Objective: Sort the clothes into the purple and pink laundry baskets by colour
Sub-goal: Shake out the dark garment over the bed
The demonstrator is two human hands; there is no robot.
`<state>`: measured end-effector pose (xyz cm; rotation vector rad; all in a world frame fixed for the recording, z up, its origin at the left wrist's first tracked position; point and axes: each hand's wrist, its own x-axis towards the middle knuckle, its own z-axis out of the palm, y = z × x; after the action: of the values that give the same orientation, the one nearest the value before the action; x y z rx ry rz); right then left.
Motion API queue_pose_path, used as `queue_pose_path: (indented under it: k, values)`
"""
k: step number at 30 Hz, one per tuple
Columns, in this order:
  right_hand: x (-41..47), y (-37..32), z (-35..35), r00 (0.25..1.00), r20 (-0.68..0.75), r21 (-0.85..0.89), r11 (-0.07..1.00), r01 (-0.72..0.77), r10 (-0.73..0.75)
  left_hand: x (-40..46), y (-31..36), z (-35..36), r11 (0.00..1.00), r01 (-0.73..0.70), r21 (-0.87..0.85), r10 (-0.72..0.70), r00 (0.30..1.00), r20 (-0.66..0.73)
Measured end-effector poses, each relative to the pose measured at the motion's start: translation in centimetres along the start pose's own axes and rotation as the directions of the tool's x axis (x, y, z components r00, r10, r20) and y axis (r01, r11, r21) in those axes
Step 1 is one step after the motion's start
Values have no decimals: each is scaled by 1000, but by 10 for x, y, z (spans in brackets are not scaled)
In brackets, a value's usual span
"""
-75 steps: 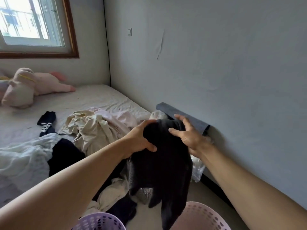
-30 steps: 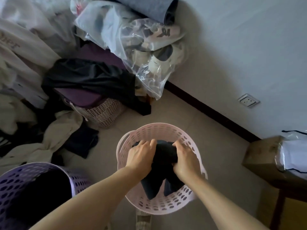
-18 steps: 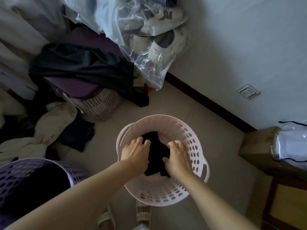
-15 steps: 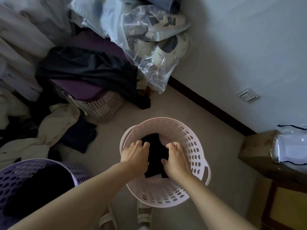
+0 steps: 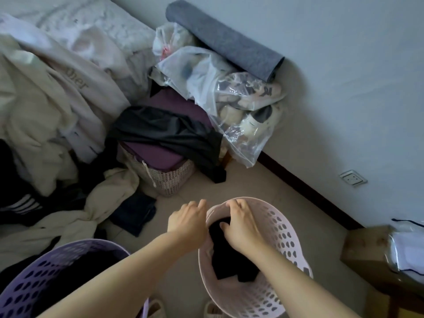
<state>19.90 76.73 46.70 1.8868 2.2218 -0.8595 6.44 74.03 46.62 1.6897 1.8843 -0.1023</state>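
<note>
Black garment (image 5: 231, 255) lies in the pink basket (image 5: 284, 235); left hand (image 5: 188, 226) and right hand (image 5: 243, 228) hover above with relaxed, empty grip. Lift clear, avoid snagging.

garment (image 5: 231, 258) in right basket (image 5: 286, 239); other basket (image 5: 34, 283) left.

Purple basket (image 5: 46, 283) cut off by left and bottom edges; contents too dark to tell. Pink basket (image 5: 282, 237) bottom rim cut off by frame edge. Black garment (image 5: 229, 260) partly hidden under right hand (image 5: 243, 228). Left hand (image 5: 187, 223) fingertips motion-blurred. Shoes in plastic bag (image 5: 229, 97) blurred by film. Sandals (image 5: 213, 309) cut off at bottom edge.
</note>
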Motion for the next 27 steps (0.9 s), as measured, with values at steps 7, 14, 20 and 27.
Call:
queue_pose_path:
  k: [7,14,20,27]
  values:
    - [23,-68,-8,996,-20,-3,996,91,-91,-8,-59,-44,998,69,-14,-70,992,-108]
    - [65,-115,-3,983,7,-11,983,182,-182,11,-92,-72,989,132,-66,-140,980,-144]
    - [136,-136,7,981,57,-83,978,190,-186,63,-117,-82,979,154,-136,-173,974,-146]
    - [249,-138,23,981,125,-99,982,161,-148,161,-143,-79,971,208,-120,-217,974,-64]
